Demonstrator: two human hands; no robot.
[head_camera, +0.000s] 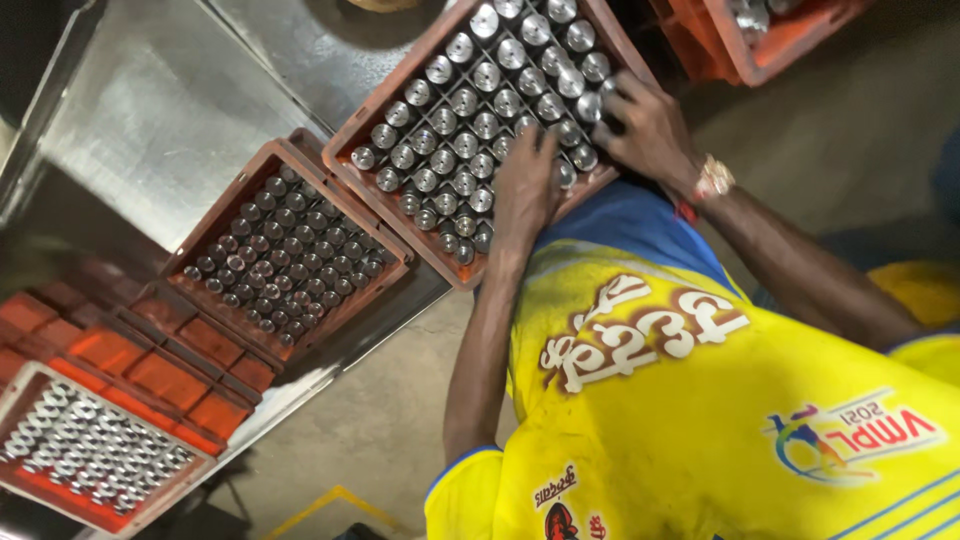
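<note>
A red-brown plastic tray holds rows of several shiny metal cylinders standing upright. It rests on a steel table. My left hand lies flat on the cylinders at the tray's near edge, fingertips on their tops. My right hand, with a gold watch on the wrist, curls its fingers around a cylinder at the tray's right side. My yellow and blue shirt fills the lower right.
A second red-brown tray of darker cylinders sits to the left on the steel table. Lower left stand stacked orange trays, one holding silvery parts. Another orange crate is at the top right. Concrete floor lies below.
</note>
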